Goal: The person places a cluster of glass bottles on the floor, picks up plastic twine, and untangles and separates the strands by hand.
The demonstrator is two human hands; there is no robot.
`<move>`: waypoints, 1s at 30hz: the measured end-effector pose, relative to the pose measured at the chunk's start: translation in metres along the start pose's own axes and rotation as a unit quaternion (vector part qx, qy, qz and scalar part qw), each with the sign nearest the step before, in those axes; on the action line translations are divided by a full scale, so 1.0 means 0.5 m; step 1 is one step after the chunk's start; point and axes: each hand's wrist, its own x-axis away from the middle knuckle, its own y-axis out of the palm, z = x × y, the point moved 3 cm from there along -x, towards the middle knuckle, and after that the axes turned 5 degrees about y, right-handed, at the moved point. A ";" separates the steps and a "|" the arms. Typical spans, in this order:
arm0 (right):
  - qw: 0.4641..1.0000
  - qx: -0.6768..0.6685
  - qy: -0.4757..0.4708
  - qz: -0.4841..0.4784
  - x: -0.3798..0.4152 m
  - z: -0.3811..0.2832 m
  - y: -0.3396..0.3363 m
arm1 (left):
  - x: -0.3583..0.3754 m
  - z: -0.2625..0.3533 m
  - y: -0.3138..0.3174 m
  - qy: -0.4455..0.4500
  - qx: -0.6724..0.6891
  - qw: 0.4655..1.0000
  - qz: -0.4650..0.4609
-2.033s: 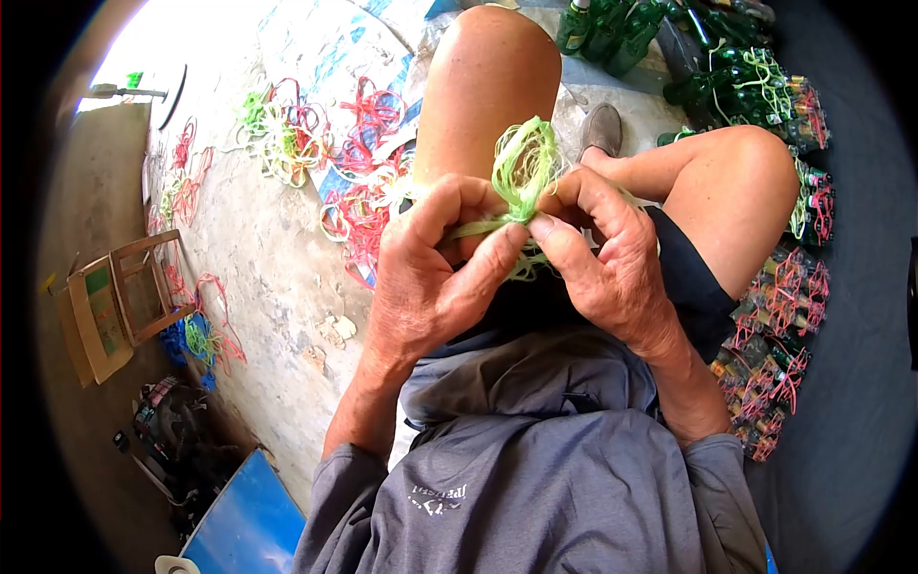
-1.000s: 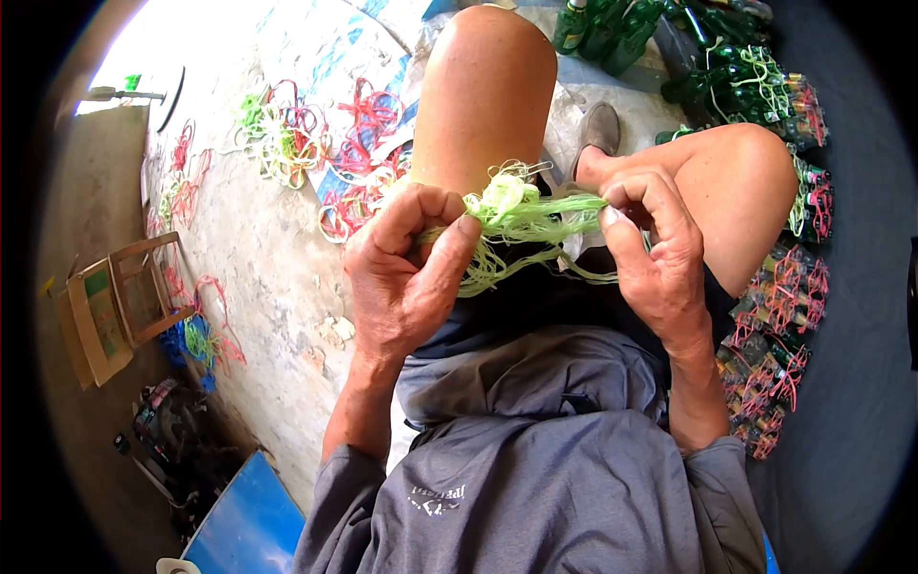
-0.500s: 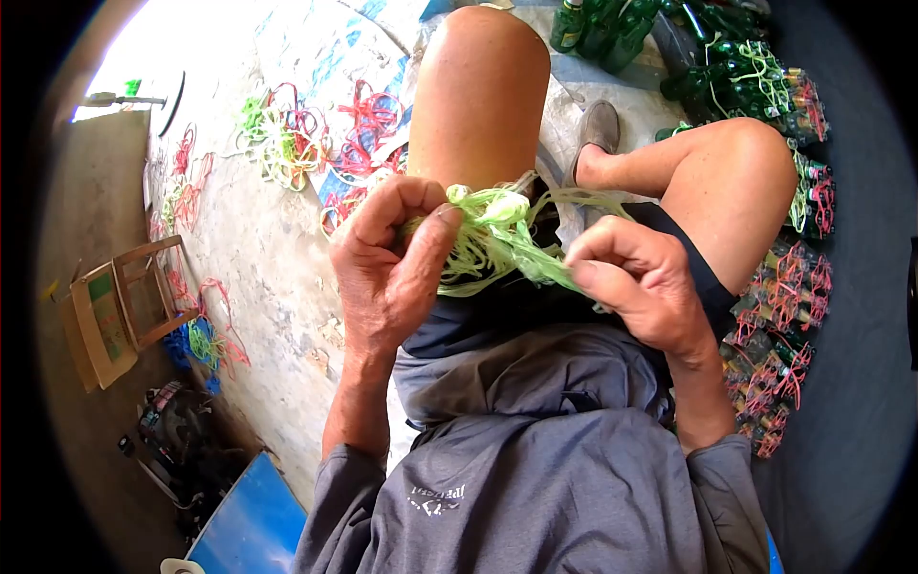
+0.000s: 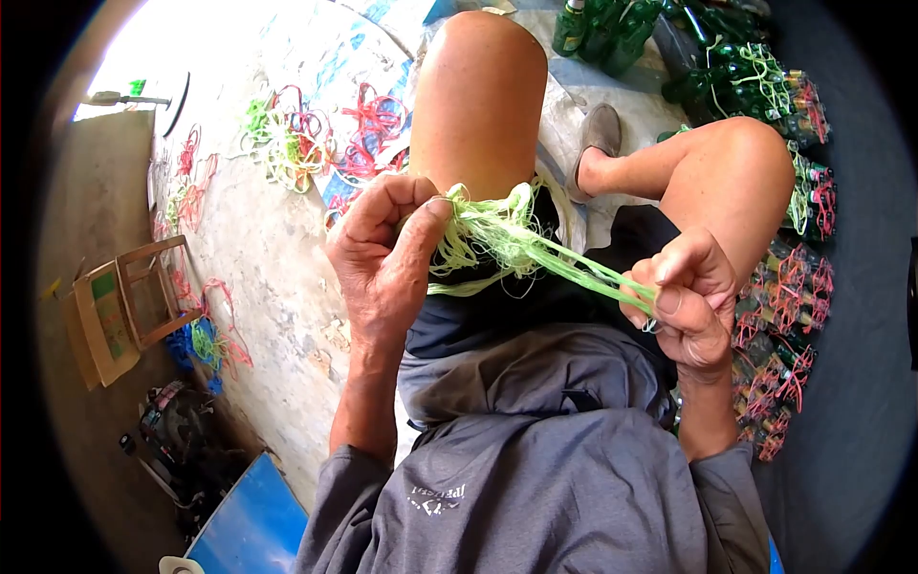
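Note:
A tangled bundle of light green plastic twine point(image 4: 502, 234) stretches between my two hands above my lap. My left hand point(image 4: 387, 239) pinches its left end between thumb and fingers. Several strands run taut to the lower right, where my right hand point(image 4: 684, 301) grips them between thumb and curled fingers. Frayed loops hang from the middle of the bundle, over my dark shorts point(image 4: 535, 311).
Red and green twine point(image 4: 287, 143) lies in heaps on the floor ahead. Green bottles point(image 4: 612, 33) stand at the front; more bottles with twine on them point(image 4: 775, 335) are stacked to the right. At left are a wooden frame point(image 4: 153, 287) and a blue panel point(image 4: 251, 521).
My right hand has moved right and slightly down, pulling the green strands longer and tighter. My left hand has stayed nearly in place, still pinching the bundle.

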 end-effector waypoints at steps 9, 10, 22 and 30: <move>0.962 0.242 0.119 -0.038 0.023 -0.033 0.028 | 0.008 0.023 0.010 0.016 0.030 0.997 -0.073; 0.951 0.288 0.109 -0.039 0.017 -0.033 0.030 | 0.009 0.022 0.013 0.011 0.031 0.995 -0.090; 0.821 0.541 -0.161 0.079 -0.021 -0.077 0.048 | 0.021 0.032 0.028 0.008 -0.006 0.996 -0.094; 0.835 0.493 -0.244 -0.012 -0.098 -0.033 0.104 | 0.025 0.041 0.047 0.000 -0.038 0.990 -0.139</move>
